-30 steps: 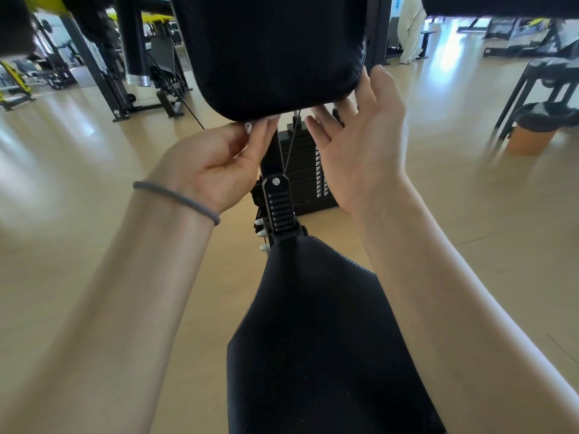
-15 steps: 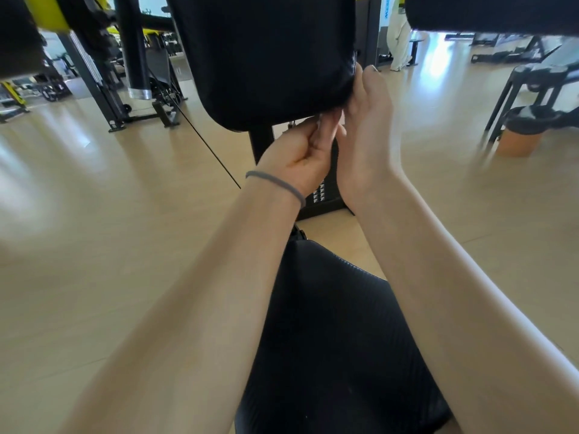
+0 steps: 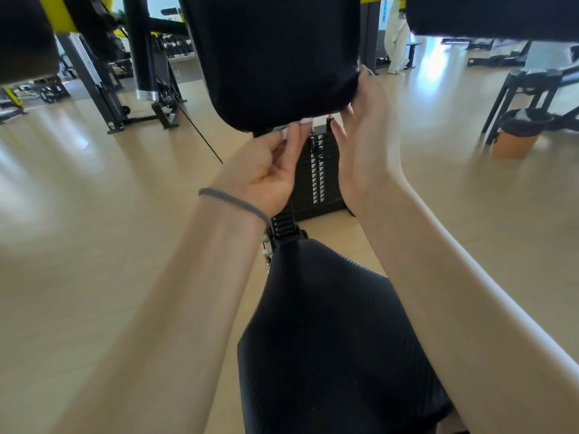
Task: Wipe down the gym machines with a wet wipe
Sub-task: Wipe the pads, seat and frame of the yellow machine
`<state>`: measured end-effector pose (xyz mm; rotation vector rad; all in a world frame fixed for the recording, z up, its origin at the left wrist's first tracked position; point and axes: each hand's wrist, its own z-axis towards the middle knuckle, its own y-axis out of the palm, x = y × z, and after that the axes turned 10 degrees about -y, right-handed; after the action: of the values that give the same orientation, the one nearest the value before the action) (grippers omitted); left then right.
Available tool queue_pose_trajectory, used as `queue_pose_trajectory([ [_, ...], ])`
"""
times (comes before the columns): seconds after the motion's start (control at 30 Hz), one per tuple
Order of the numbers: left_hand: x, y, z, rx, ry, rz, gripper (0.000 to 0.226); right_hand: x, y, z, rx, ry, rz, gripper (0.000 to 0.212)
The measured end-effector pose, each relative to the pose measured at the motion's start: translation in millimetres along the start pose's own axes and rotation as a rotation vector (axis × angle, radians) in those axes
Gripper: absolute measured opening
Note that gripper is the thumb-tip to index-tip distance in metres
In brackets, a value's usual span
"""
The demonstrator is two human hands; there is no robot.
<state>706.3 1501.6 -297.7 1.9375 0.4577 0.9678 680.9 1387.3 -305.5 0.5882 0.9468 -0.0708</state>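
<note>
My left hand [image 3: 269, 170] has slid back to the left along the bottom edge of the back pad [image 3: 272, 57]; half a second ago it was pressed up against my right hand at the pad's lower right corner, and now there is a clear gap between the two, with the weight stack [image 3: 316, 177] showing through it. My left fingers [image 3: 293, 137] are curled and pinched just under the pad's rim, and a scrap of white shows at their tips. I take it for the wet wipe [image 3: 305, 121], though it is too small and blurred to be sure (it could partly be my nails). My right hand [image 3: 360, 136] stays cupped at the corner, fingers loosely bent against the pad, nothing visibly held in it. I judge this to be a stroke along the lower edge, so this pad is still being wiped; the seat [image 3: 338, 346] below my arms looks like the next surface.
</note>
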Motion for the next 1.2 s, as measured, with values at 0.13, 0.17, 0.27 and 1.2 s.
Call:
queue_pose_trajectory([
  [0.13,27,-13,-22,0.042,0.047,0.030,0.025,0,6,-2,0.044,0.008,0.019,0.044],
  [0.17,30,-15,-23,0.048,0.052,0.051,0.025,-1,6,-3,0.052,-0.002,0.030,0.048],
  [0.27,34,-15,-23,0.084,0.072,0.105,0.027,-1,5,-3,0.046,-0.014,0.045,0.050],
  [1.2,-17,-185,-19,0.405,0.378,1.719,0.024,74,-63,-147,-0.858,0.331,-1.276,0.055],
])
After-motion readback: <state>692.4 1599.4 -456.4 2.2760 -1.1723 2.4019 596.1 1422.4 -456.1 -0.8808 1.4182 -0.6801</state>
